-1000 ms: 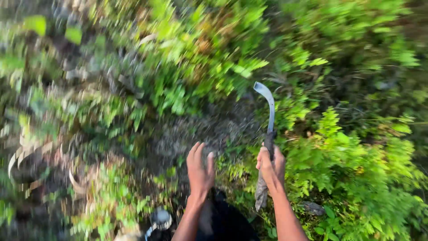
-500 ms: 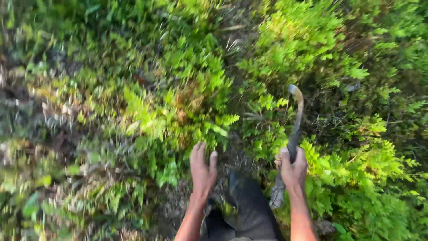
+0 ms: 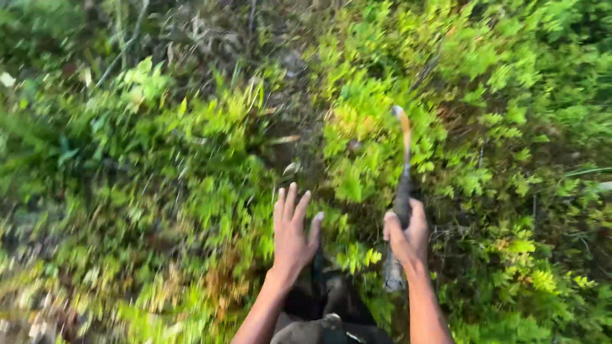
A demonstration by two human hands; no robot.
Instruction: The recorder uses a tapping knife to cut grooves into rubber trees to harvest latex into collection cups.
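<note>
A curved-bladed sickle [image 3: 403, 167] is held upright in front of the body, right of centre in the view. Its dark handle is gripped low down, and the thin blade rises from it and hooks over at the tip, where warm light is caught. A pale, worn end of the handle is seen below the fist. The right hand [image 3: 407, 234] is closed firmly around the handle, the thumb and fingers wrapped about it. The left hand [image 3: 292, 230] is held out flat beside it, well apart from the tool, with fingers spread and straight; nothing is grasped by it, and it is hovering above the foliage. Dark clothing [image 3: 322, 306] is seen between the two forearms at the bottom edge. Dense green ferns [image 3: 376, 102] and low leafy plants are spread all around the hands, and a strip of darker bare ground [image 3: 299, 95] runs up between them. The left part of the view is blurred.
</note>
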